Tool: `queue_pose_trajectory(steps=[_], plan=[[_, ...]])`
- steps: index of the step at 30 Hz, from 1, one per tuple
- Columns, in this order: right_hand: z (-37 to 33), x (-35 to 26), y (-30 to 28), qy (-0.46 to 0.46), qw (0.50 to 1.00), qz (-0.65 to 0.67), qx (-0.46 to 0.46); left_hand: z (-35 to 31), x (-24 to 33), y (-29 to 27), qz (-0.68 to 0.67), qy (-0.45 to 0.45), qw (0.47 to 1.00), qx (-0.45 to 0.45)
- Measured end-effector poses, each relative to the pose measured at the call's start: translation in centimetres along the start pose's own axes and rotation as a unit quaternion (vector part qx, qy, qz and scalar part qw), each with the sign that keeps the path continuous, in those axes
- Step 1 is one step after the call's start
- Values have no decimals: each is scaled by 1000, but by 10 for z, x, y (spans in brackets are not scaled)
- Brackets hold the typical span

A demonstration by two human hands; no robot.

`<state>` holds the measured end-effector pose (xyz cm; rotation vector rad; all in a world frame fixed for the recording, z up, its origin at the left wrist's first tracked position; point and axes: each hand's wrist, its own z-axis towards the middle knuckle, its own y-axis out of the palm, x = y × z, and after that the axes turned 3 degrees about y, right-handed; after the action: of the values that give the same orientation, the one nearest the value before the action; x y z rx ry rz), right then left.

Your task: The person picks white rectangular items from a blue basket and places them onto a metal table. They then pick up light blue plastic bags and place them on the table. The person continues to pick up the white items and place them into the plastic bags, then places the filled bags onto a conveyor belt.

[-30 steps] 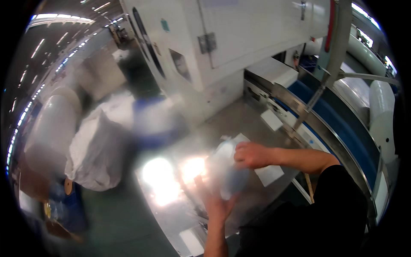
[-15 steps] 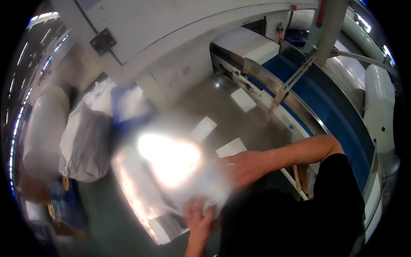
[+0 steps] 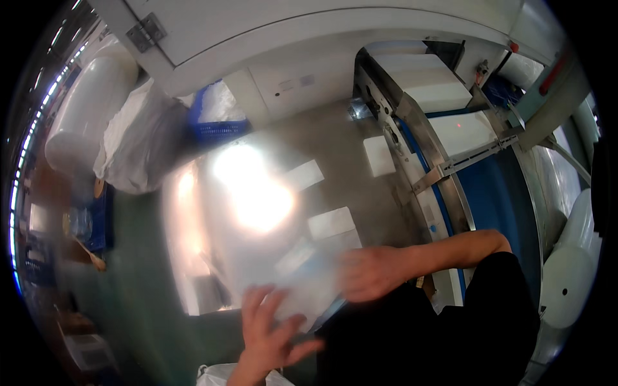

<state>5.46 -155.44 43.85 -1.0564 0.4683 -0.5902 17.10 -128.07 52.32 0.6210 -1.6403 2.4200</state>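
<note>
Since the earlier frame, a white slab [image 3: 462, 132] has come onto the blue conveyor belt [image 3: 492, 193], and the left hand [image 3: 270, 331] has spread its fingers. The blurred white and pale-blue packet [image 3: 306, 299] lies between the two hands, at the table side nearest the person. The hands are apart: the left, thumb held away, is at the packet's left side; the right hand [image 3: 370, 273], fingers curled, is at its right, and whether it grips cannot be told through the blur. Beyond, three white blocks [image 3: 331, 222] lie separately on the metal table [image 3: 341, 141]. Farther left are a blue basket [image 3: 219, 127] and a large whitish sack [image 3: 138, 138].
</note>
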Motion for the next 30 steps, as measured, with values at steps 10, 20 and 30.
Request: queue_pose_trajectory(steps=[10,20,30], plan=[[9,-10,-27,216,975,40,-35,62,-50,84,72,22,991,-112],[30,-15,-8,435,841,116,-300,31,-44,71,16,77,993,-87],[1,22,32,337,850,403,14,-3,-55,26,-203,-175,962,51]])
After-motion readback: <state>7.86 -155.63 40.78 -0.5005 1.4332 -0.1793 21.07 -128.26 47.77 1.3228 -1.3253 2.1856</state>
